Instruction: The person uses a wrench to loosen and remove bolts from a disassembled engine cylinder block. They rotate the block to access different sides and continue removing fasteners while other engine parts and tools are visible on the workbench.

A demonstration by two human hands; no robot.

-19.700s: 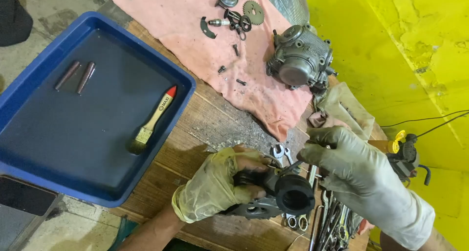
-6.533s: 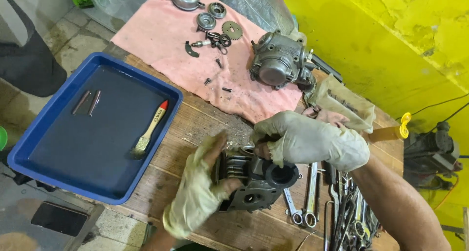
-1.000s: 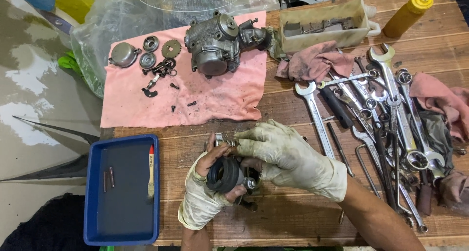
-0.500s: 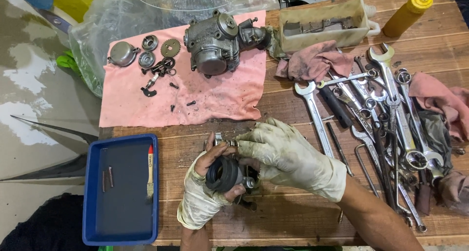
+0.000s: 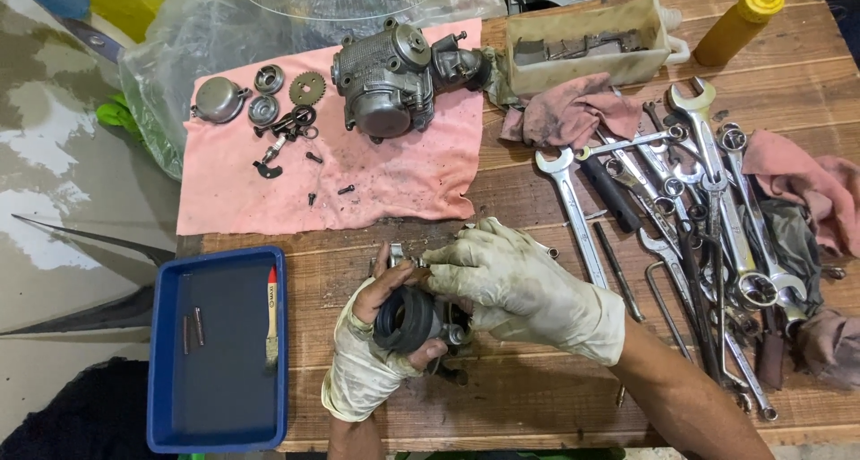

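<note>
My left hand [image 5: 369, 357], in a dirty pale glove, grips a small metal engine part with a black round rubber collar [image 5: 405, 318] just above the wooden bench. My right hand [image 5: 515, 285], also gloved, rests its fingers on top of the same part, covering its far side. Both hands sit near the bench's front edge, below the pink cloth [image 5: 394, 178].
A second grey engine part [image 5: 385, 79] and small gears, caps and screws [image 5: 269, 111] lie on the pink cloth. A blue tray [image 5: 219, 352] at left holds a paintbrush [image 5: 271, 312] and two pins. Several wrenches [image 5: 699, 200], rags, a beige tub [image 5: 587, 43] and a yellow bottle [image 5: 739, 17] crowd the right.
Almost nothing differs over the last second; both hands stay on the part, with only slight finger shifts. Earlier frames show the view swinging round to look straight down on the bench.
</note>
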